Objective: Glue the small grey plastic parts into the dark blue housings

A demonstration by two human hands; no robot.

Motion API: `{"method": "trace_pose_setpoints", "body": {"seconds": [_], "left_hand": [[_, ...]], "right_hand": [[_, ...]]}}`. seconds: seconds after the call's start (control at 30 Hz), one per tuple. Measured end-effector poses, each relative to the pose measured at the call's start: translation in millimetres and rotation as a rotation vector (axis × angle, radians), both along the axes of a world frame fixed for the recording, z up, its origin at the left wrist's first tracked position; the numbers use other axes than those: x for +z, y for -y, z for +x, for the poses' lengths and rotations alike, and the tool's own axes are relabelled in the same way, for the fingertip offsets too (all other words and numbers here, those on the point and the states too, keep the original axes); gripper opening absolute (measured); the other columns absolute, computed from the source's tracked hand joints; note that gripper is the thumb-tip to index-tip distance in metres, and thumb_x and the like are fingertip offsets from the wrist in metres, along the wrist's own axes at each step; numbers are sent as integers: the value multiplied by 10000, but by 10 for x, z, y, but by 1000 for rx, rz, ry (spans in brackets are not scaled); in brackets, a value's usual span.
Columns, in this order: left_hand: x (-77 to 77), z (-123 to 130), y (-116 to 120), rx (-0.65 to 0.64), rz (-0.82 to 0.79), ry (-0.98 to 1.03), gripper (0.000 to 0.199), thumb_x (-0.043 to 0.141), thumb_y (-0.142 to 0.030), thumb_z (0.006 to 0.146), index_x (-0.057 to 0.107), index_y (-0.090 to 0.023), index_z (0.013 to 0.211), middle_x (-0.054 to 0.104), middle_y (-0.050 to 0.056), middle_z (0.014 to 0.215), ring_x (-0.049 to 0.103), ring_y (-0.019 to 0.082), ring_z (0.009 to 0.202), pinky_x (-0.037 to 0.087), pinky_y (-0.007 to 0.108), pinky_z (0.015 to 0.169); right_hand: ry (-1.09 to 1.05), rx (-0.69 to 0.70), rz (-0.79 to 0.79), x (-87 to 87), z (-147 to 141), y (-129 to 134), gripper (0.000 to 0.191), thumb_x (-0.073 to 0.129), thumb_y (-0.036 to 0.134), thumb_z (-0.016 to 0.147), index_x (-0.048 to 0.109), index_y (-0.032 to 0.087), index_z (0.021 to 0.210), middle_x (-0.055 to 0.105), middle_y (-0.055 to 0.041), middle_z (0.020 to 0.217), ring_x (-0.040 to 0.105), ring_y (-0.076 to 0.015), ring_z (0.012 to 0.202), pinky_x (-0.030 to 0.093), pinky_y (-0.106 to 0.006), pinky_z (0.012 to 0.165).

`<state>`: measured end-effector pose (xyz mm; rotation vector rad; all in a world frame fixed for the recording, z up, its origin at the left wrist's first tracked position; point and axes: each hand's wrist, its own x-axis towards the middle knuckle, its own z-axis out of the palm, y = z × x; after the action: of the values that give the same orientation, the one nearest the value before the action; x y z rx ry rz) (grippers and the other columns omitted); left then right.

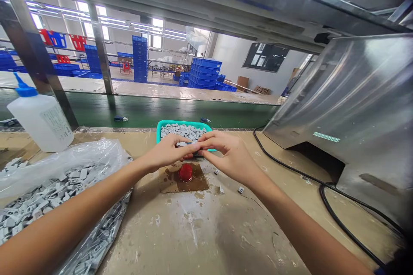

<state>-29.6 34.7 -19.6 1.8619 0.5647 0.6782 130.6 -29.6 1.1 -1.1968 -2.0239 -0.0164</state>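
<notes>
My left hand [169, 150] and my right hand [227, 152] meet in front of a turquoise basket [158, 131] full of small grey plastic parts [183, 130]. Between them they hold a small dark and grey piece [192, 151], mostly covered by the fingers. Both hands are closed around it, fingertips nearly touching. Just below the hands, a red lump [185, 172] sits on a wet brown square [200, 182] on the table [180, 240].
A clear plastic bag [106, 152] of grey parts lies at the left, beside a white bottle [41, 120] with a blue cap. Loose bits [241, 190] lie right of the square. A black cable [290, 167] and metal housing [364, 94] stand right. Behind runs a green conveyor [145, 109].
</notes>
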Motion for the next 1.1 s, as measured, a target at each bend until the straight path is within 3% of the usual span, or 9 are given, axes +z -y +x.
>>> {"method": "trace_pose_setpoints", "body": {"seconds": [0.17,0.4,0.47,0.53,0.67,0.8,0.87,0.97,1.1], "left_hand": [[35,-13,-32,-43,-220,190,240,527,-361,732,596,-132,711,481,-18,588,415,72,540,338,214,542],[223,-114,-217,-239,-349,45,235,547,-388,734,559,-155,765,527,-3,682,458,60,576,370,206,583],[250,-162,-382,-121,-284,113,254,540,-398,737,558,-165,838,512,-7,678,425,47,542,342,185,539],[252,-254,-622,120,-109,51,289,483,-419,763,545,-180,914,511,-5,684,408,46,519,333,181,524],[149,-560,-1214,504,217,-250,325,426,-436,771,555,-191,941,559,26,709,480,105,602,356,209,572],[-66,-822,-1728,661,312,-472,223,658,-319,572,627,-168,734,589,69,647,528,251,822,353,264,689],[-170,-906,-1916,724,330,-582,301,682,-332,535,645,-175,789,622,101,721,507,322,920,344,313,751],[-292,-1078,-2102,842,300,-731,477,602,-447,612,591,-214,1027,598,162,984,420,425,1043,311,462,799],[-420,-1458,-2143,957,259,-884,418,557,-385,691,578,-131,1022,469,246,1147,339,483,1098,300,568,765]], "right_hand": [[-59,-62,104,24,-112,2,118,545,121,700,621,206,731,634,-14,781,588,-159,738,470,-267,648],[-20,69,7,181,-224,-158,225,492,119,716,471,210,921,587,-17,842,574,-147,743,487,-277,683],[-95,88,38,203,-150,-261,353,520,130,708,444,213,1042,570,-40,958,566,-153,826,489,-287,741],[-167,62,17,176,-10,-381,431,543,155,703,424,202,1114,563,-57,998,564,-156,853,494,-285,745],[-69,-111,-173,-31,313,-627,223,484,139,719,565,157,926,634,-42,799,595,-149,728,495,-278,693],[85,-209,-189,-257,448,-860,214,433,82,712,632,152,746,658,-57,772,596,-171,705,474,-308,688],[157,-168,-222,-325,449,-963,248,457,25,647,649,168,707,660,-43,756,595,-175,696,465,-295,661],[253,-86,-280,-374,438,-1068,297,481,-45,542,649,186,625,654,-18,722,589,-174,704,446,-269,642],[272,-43,-301,-376,450,-1088,225,503,-10,575,625,178,587,630,-24,661,570,-180,683,429,-284,631]]}}
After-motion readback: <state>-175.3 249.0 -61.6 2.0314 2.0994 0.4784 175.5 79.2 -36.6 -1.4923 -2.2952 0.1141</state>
